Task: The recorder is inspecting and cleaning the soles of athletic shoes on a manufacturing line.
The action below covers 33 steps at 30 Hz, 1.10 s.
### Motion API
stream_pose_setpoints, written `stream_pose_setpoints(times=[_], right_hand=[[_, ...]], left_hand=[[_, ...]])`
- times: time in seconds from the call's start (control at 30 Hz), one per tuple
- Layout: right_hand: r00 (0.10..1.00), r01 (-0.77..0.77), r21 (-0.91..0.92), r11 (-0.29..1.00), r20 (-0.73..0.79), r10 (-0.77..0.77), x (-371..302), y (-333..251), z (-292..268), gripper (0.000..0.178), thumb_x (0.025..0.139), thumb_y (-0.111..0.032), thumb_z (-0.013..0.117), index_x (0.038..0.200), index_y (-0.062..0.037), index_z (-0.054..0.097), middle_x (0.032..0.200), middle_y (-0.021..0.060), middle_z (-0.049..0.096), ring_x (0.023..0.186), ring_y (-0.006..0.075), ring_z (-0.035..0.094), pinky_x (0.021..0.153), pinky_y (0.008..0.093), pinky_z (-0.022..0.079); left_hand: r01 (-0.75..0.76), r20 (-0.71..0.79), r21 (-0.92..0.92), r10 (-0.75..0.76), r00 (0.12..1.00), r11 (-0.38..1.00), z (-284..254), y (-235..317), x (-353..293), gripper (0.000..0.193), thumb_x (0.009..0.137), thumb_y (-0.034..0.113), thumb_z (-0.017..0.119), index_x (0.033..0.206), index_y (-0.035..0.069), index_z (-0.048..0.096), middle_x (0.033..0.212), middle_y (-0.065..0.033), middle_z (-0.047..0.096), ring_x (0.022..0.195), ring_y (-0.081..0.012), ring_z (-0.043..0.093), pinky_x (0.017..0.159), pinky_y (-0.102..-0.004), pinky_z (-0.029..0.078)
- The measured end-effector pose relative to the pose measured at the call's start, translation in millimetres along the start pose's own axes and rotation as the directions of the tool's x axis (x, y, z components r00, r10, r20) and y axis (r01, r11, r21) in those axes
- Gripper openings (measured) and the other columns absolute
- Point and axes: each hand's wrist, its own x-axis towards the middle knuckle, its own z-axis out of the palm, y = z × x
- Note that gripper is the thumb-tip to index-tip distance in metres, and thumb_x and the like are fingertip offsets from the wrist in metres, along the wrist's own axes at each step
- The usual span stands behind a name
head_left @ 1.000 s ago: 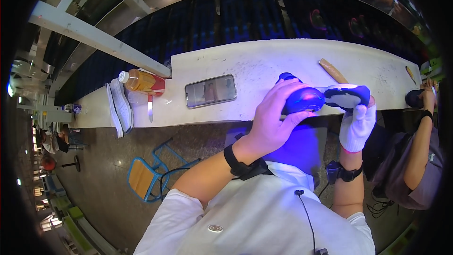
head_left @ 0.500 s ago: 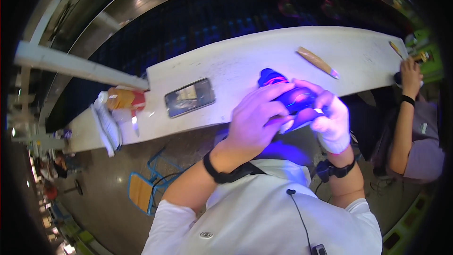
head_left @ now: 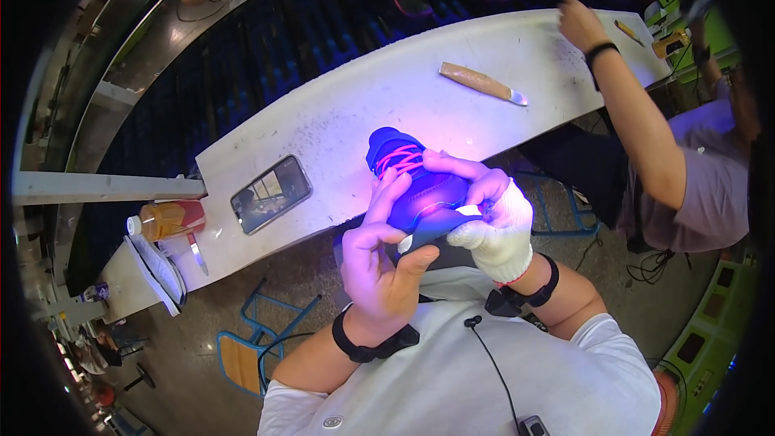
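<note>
A dark sneaker with bright pink laces (head_left: 402,160) is held up at the near edge of the bench, toe pointing away from me, lit by a violet-blue glow. My bare left hand (head_left: 379,262) grips its left side, fingers along the upper and thumb bent near the heel. My right hand (head_left: 494,222), in a white knit glove with bare fingertips, holds the right side and the collar. Part of the sole is hidden under the hands.
On the white bench (head_left: 339,105) lie a wooden-handled knife (head_left: 476,81), a phone (head_left: 272,194), an amber drink bottle (head_left: 165,220), a small blade (head_left: 198,253) and pale insoles (head_left: 155,273). A co-worker's arm (head_left: 630,105) reaches over the right end. Behind runs a dark conveyor (head_left: 266,64).
My view has turned, so the bench things shift in the picture. My left hand has moved back toward the heel, baring the pink laces. The co-worker's arm now reaches farther over the bench.
</note>
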Motion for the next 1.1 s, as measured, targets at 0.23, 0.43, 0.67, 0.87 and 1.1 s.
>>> stream_pose_setpoints(times=[0.23,0.43,0.67,0.87,1.1], right_hand=[[0.995,0.090,-0.084,0.992,0.059,-0.085,-8,7,-3,0.047,0.086,-0.019,0.096,0.102,-0.0069,0.054,0.144,0.0304,0.069,0.143,0.0456,0.061,0.124,0.0613,0.043],[0.993,0.042,-0.106,0.993,0.115,-0.030,-12,7,-9,0.049,0.085,-0.029,0.096,0.102,-0.0118,0.054,0.147,0.0295,0.067,0.149,0.0481,0.056,0.129,0.0646,0.033],[0.984,-0.020,-0.172,0.985,0.169,0.049,-5,-1,-8,0.045,0.074,-0.023,0.103,0.091,-0.0102,0.063,0.147,0.0245,0.069,0.147,0.0446,0.060,0.127,0.0591,0.038],[0.947,0.183,-0.492,0.851,0.321,-0.018,14,-13,-12,0.050,0.069,-0.031,0.105,0.091,-0.0075,0.066,0.138,0.0221,0.074,0.122,0.0404,0.076,0.102,0.0479,0.063],[0.925,0.380,-0.554,0.741,0.241,-0.295,16,32,-2,0.056,0.066,-0.039,0.102,0.090,-0.0095,0.060,0.132,0.0184,0.073,0.105,0.0384,0.075,0.082,0.0460,0.063]], left_hand=[[-0.003,0.013,-0.041,0.004,1.000,0.999,-4,3,-8,0.048,0.097,0.024,0.087,0.115,0.008,0.045,0.155,-0.0384,0.057,0.161,-0.0517,0.036,0.134,-0.0633,0.018],[-0.029,0.048,-0.006,0.029,0.998,1.000,-10,0,-12,0.046,0.098,0.020,0.086,0.114,0.009,0.045,0.154,-0.0389,0.057,0.160,-0.0512,0.040,0.134,-0.0648,0.016],[0.002,0.069,-0.022,0.000,0.998,1.000,-19,17,-1,0.049,0.098,0.018,0.086,0.126,0.006,0.047,0.146,-0.0383,0.063,0.155,-0.0484,0.048,0.133,-0.0618,0.023],[-0.011,0.248,0.399,-0.096,0.964,0.917,-41,39,28,0.052,0.105,0.041,0.076,0.134,0.001,0.064,0.137,-0.0210,0.071,0.137,-0.0369,0.058,0.121,-0.0516,0.041],[0.146,-0.040,0.135,-0.142,0.989,0.980,-40,40,23,0.042,0.112,0.039,0.065,0.126,-0.001,0.065,0.135,-0.0249,0.073,0.143,-0.0436,0.058,0.125,-0.0570,0.039]])
